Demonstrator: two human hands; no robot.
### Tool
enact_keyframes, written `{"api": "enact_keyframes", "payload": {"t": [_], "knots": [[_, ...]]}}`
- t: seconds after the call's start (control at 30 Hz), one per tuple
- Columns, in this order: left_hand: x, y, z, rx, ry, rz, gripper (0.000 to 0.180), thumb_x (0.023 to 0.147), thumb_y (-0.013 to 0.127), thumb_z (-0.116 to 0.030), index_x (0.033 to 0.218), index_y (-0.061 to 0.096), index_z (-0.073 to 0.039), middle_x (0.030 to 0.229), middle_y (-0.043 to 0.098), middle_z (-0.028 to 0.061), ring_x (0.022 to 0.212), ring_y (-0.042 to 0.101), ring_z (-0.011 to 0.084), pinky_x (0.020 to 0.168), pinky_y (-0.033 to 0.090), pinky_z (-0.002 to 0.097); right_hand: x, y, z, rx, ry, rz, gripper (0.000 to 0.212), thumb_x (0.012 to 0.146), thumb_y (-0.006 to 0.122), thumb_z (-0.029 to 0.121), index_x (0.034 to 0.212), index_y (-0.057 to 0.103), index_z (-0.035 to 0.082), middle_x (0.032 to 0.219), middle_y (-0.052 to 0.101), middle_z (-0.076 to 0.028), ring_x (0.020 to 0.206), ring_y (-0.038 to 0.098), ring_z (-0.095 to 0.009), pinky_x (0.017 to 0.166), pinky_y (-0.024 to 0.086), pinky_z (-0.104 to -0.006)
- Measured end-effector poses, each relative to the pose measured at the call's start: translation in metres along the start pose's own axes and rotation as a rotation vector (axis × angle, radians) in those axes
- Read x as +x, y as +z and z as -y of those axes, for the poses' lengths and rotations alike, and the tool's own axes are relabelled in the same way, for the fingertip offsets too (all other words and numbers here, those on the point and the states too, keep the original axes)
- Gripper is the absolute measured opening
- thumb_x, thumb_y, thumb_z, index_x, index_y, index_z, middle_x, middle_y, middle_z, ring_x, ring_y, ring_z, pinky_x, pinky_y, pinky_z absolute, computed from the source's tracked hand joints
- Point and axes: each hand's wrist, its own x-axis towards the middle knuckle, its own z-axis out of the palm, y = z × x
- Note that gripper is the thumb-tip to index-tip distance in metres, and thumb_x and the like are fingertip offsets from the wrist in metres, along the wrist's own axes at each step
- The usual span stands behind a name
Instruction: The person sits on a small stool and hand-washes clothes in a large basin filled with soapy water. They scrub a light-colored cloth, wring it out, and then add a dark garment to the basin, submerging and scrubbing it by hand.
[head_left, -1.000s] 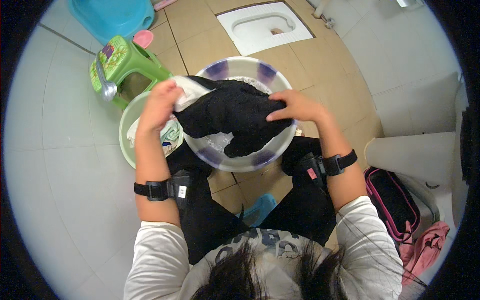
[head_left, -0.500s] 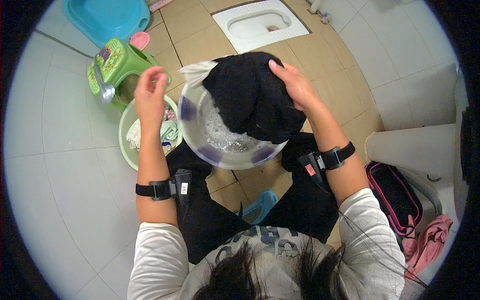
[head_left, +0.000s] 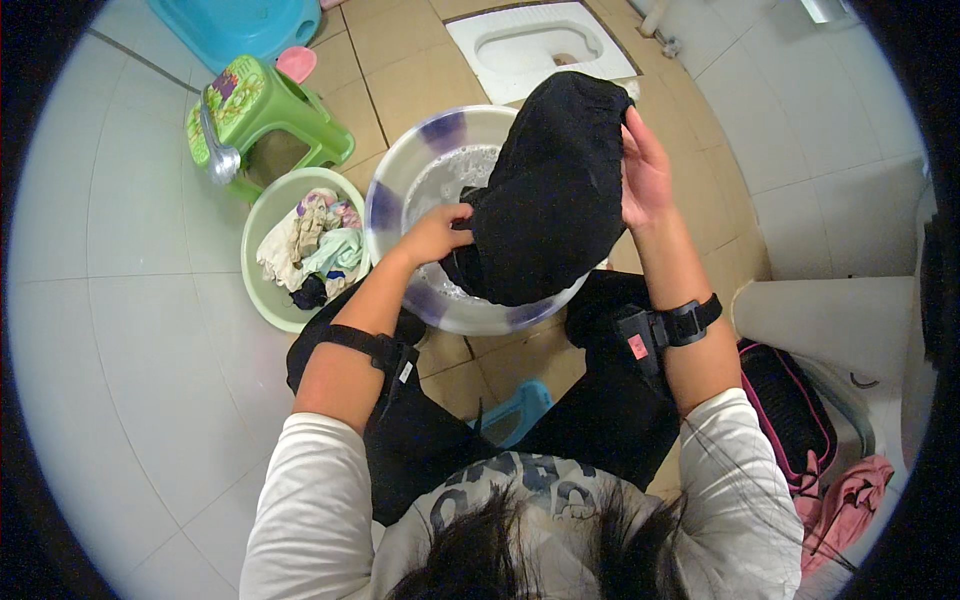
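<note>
Tiled floor: tan squares (head_left: 408,85) are spreading around the purple-and-white basin (head_left: 383,205), our landmark, and we are seeing a white squat toilet (head_left: 490,72) lying beyond it.
Black cloth: we are holding this broad, dark piece (head_left: 550,190) over the right half of the basin, and it is hiding much of that side.
Cloth's long axis: it is slanting from the far right of the basin toward its near middle, running between our two hands.
Left hand: we are pinching the cloth's left edge between thumb and fingers with this hand (head_left: 438,234), above the basin's left half; the cloth is lying to its right.
Right hand: this one (head_left: 645,180) is touching the cloth's right edge, just outside the basin's right rim, and is nearer the cloth's far end; the left is nearer its lower end.
Green tub: it is standing just left of the basin (head_left: 253,240), holding crumpled clothes (head_left: 330,245).
Green stool: it is standing beyond that tub, far left of the basin (head_left: 315,150).
Hard to make out: some right fingers are hiding behind the cloth, so we cannot tell how closed that hand is, nor whether the cloth's underside is touching the foamy water (head_left: 430,190).
</note>
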Motion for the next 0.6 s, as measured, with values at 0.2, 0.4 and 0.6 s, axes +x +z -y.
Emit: {"api": "enact_keyframes", "payload": {"t": [0.2, 0.4, 0.6], "knots": [[-0.011, -0.040, -0.030, -0.067, 0.033, -0.460, 0.015, 0.069, 0.056, -0.008, 0.081, 0.048, -0.004, 0.062, 0.052, 0.0022, 0.058, 0.047, 0.0082, 0.053, 0.037, 0.0221, 0.001, -0.031, 0.015, -0.181, -0.081, -0.446, 0.029, 0.079, 0.045, 0.020, 0.096, 0.048, -0.003, 0.097, 0.053, -0.014, 0.087, 0.052, -0.023, 0.080, 0.041, -0.0325], [-0.027, -0.060, -0.015, 0.485, -0.219, -0.547, 0.056, 0.067, 0.060, -0.034, 0.108, 0.041, 0.000, 0.100, 0.051, 0.0189, 0.091, 0.050, 0.0268, 0.079, 0.038, 0.0323, -0.013, -0.060, 0.003, -1.713, 0.488, -0.479, 0.057, 0.068, 0.056, 0.041, 0.104, 0.047, -0.002, 0.096, 0.053, -0.017, 0.086, 0.051, -0.022, 0.075, 0.039, -0.0292], [-0.022, -0.044, -0.012, 0.462, -0.217, -0.415, 0.069, 0.068, 0.057, -0.042, 0.118, 0.032, -0.001, 0.112, 0.042, 0.0229, 0.102, 0.043, 0.0315, 0.086, 0.033, 0.0340, -0.011, -0.056, -0.003, -1.646, 0.250, -0.365, 0.050, 0.069, 0.057, 0.037, 0.098, 0.051, -0.003, 0.088, 0.056, -0.018, 0.082, 0.054, -0.024, 0.073, 0.041, -0.0302]]}}
